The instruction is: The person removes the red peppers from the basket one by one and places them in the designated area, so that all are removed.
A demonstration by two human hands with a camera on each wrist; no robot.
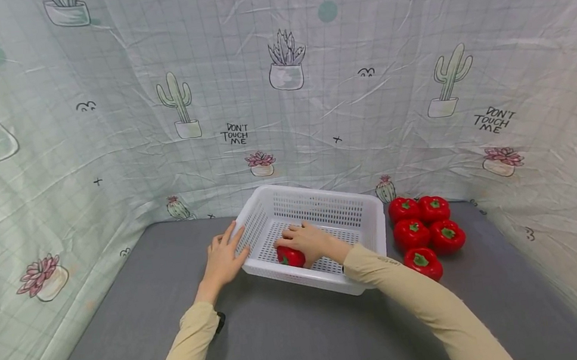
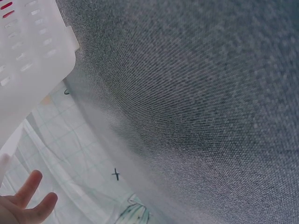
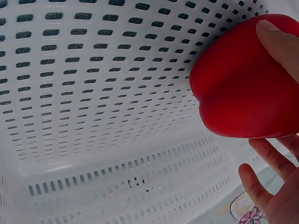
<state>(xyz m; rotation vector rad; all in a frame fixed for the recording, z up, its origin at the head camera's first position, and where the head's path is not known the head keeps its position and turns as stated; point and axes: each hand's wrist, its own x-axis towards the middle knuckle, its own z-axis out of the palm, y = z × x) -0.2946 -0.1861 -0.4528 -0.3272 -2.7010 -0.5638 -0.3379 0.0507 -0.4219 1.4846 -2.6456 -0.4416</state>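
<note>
Inside the white plastic basket, my right hand grips a red bell pepper low over the slotted floor. In the right wrist view the thumb lies against one side of the bell pepper, with other fingers spread below it. My left hand rests at the basket's left rim, its fingers fairly straight and spread. The left wrist view catches two extended fingers near the basket's outer wall.
Several red bell peppers with green stems stand grouped right of the basket, close to its right wall. A dark grey tabletop lies beneath. Cactus-printed fabric hangs behind and along both sides.
</note>
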